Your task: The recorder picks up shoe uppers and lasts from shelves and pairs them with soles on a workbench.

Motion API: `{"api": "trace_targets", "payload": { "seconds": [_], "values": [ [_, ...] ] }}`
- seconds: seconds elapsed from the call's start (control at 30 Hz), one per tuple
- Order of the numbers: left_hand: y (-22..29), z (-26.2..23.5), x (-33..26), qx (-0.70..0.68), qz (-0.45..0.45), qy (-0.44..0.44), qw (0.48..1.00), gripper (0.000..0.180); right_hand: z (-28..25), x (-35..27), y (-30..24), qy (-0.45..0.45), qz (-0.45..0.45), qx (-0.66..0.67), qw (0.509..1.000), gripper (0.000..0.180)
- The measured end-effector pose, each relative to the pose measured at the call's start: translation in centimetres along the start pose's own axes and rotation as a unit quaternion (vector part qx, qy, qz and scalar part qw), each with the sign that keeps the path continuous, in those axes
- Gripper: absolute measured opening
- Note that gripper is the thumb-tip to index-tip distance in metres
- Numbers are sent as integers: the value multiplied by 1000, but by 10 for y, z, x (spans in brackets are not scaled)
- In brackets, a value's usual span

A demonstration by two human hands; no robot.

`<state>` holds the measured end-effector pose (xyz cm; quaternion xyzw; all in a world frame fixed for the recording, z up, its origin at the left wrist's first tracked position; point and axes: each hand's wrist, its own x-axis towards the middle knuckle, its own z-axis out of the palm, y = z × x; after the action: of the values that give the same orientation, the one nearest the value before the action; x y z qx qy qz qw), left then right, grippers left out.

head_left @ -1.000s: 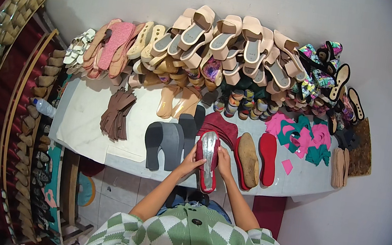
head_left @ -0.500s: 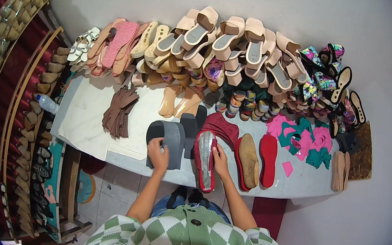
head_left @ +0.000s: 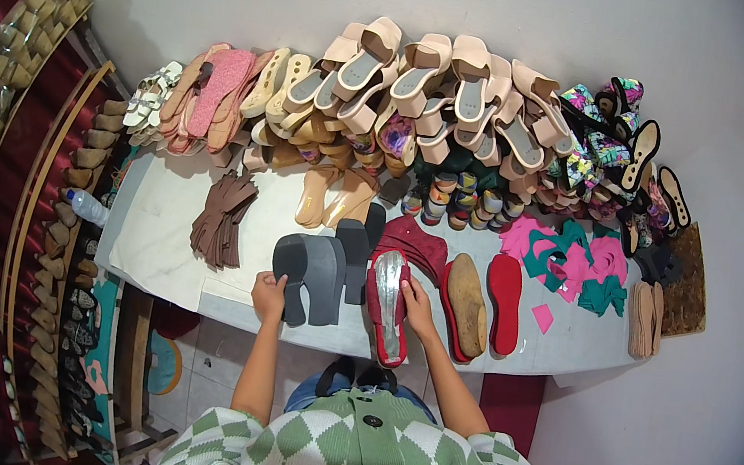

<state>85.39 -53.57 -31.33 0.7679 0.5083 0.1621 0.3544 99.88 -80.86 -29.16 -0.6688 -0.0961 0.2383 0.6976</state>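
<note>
My left hand (head_left: pixel 268 296) is closed at the left edge of a black shoe sole (head_left: pixel 290 257), which lies at or just above the table beside a grey sole (head_left: pixel 324 281). My right hand (head_left: pixel 418 308) grips a red shoe upper on a last (head_left: pixel 388 309), its silvery underside turned up and its rim red. Behind it spreads a piece of dark red fabric (head_left: pixel 415 242). To the right of that hand lie a wooden shoe last (head_left: pixel 468 308) on a red sole and a separate red sole (head_left: pixel 503 305).
More dark soles (head_left: pixel 351 253) lie between my hands. Brown strips (head_left: pixel 224 219) are stacked at left, pink and teal scraps (head_left: pixel 568 260) at right. Heaped sandals (head_left: pixel 423 73) line the table's back. A rack of shoe lasts (head_left: pixel 65 285) and a water bottle (head_left: pixel 86 207) stand left.
My left hand has moved left and a little down, drawing the black sole apart from the grey one. My right hand keeps hold of the red shoe upper in nearly the same place.
</note>
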Motion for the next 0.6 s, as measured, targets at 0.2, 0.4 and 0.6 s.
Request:
{"api": "trace_targets", "payload": {
  "seconds": [0.2,0.4,0.6],
  "values": [
    [28,0,-16,-347,-181,-188,901,50,-11,5,21,12,-58,-23,998,38],
    [89,17,-76,-335,-161,-403,836,43,-15,4,16,-1,-44,16,999,40],
    [104,49,-102,-342,-113,-416,835,20,-11,-2,8,28,-34,-19,999,39]
  ]
}}
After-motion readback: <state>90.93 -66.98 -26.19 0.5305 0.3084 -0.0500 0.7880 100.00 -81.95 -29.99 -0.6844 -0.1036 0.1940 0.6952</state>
